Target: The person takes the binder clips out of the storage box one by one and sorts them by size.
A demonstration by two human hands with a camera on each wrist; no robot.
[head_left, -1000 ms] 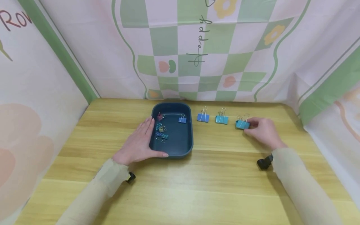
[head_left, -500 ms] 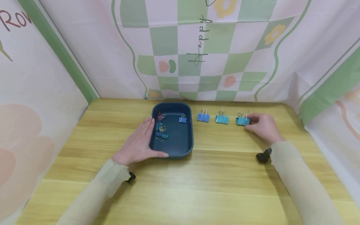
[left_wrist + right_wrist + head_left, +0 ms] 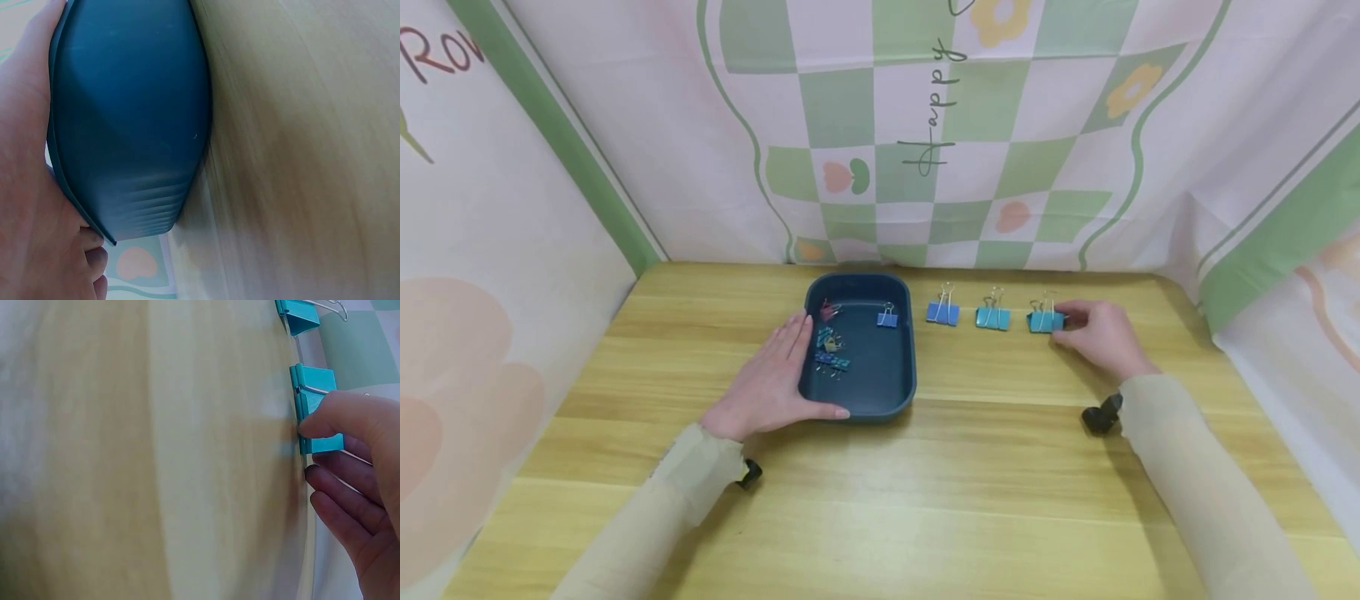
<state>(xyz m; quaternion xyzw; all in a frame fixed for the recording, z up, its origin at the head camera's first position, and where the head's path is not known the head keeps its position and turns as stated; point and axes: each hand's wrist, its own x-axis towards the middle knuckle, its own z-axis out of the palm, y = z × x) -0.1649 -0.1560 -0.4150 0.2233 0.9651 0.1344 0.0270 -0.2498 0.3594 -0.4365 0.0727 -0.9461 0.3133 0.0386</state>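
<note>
At the right end of a row on the table, my right hand (image 3: 1101, 333) pinches a teal binder clip (image 3: 1045, 322) between thumb and fingers. In the right wrist view the thumb lies across the face of this teal clip (image 3: 319, 378), and the other fingers are behind and below it. My left hand (image 3: 767, 383) rests along the left side of a dark blue tray (image 3: 880, 408), fingers straight at the rim and thumb at the front corner. Inside the tray are a small blue binder clip (image 3: 887, 320), a red clip (image 3: 829, 310) and several small teal, yellow and purple clips (image 3: 831, 350).
To the left of the held clip stand another teal binder clip (image 3: 992, 318) and a blue binder clip (image 3: 942, 313), both with wire handles up. A patterned curtain (image 3: 970, 208) hangs at the table's back edge. The wooden table (image 3: 880, 500) extends toward the front.
My right hand has moved the teal clip slightly back, level with the row, then a little left, and turned it straighter. The left hand and tray have stayed put.
</note>
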